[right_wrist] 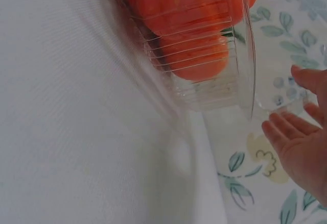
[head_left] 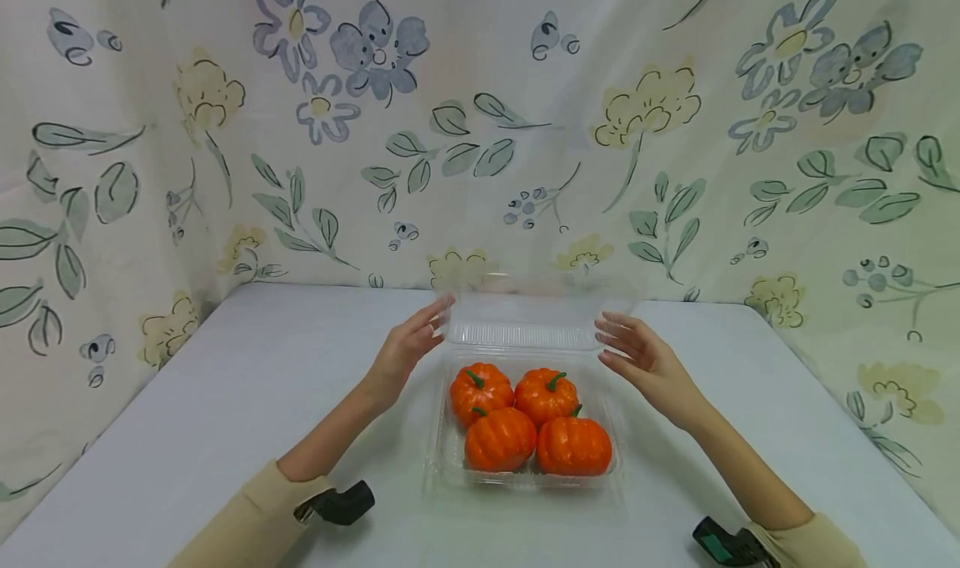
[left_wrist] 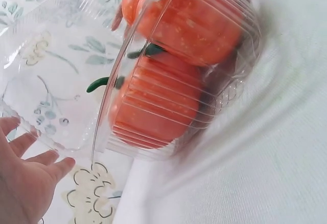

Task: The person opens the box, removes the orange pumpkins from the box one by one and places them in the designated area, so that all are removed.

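Note:
Several small orange pumpkins [head_left: 500,439] with green stems sit in a clear plastic clamshell container [head_left: 525,480] on the table. Its hinged lid [head_left: 525,334] stands raised at the back, tilted away. My left hand [head_left: 408,347] is at the lid's left side, its fingertips right at the edge; in the left wrist view its fingers [left_wrist: 43,157] are spread along the lid's rim. On the opposite side, my right hand [head_left: 648,368] has its fingers extended towards the lid's right edge. From the right wrist, that hand's palm [right_wrist: 306,157] faces the lid with thumb and fingers apart.
A white cloth [head_left: 300,359] covers the table under the container. Behind the table and along both sides hangs a floral curtain [head_left: 480,184]. Each forearm wears a beige sleeve with a black wrist device, the left device [head_left: 341,503] close above the table.

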`<state>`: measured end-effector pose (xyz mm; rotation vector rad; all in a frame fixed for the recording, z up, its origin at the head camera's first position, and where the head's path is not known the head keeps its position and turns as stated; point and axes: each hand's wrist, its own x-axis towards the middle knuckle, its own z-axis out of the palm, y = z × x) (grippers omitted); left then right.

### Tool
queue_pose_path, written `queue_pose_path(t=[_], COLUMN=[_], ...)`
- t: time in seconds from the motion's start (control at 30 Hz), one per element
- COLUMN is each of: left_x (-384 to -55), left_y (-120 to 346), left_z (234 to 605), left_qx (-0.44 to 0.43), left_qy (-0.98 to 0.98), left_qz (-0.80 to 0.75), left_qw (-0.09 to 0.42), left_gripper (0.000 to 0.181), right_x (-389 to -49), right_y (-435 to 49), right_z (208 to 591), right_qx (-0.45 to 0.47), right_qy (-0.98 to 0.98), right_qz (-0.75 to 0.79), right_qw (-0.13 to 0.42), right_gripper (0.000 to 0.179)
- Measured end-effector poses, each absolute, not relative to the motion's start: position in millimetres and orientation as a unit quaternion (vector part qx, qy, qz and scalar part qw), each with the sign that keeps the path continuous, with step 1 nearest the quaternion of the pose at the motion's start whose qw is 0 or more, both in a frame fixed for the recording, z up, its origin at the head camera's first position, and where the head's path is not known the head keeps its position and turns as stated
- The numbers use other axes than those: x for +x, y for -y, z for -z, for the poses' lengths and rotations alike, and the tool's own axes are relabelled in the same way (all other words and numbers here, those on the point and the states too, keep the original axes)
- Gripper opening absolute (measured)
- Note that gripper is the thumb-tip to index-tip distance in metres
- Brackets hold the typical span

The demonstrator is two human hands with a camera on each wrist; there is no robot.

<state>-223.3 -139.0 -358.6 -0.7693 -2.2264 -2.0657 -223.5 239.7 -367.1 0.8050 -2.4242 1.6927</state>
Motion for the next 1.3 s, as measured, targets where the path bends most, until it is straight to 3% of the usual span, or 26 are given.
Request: queue_pose_path(t=[1.3], left_x=[-263.8], left_y=[141.0], left_z=[393.3], left_qx=[-0.177], left_qy=[0.626], left_qz=[0.758], left_qw=[-0.049], left_gripper=[0.074], right_x=[-251.0], right_y=[-224.2], right_z=[374.1], right_qx=[0.150], right_qy=[0.782], right_qz=[-0.601], right_qw=[-0.070], right_gripper=[0.070])
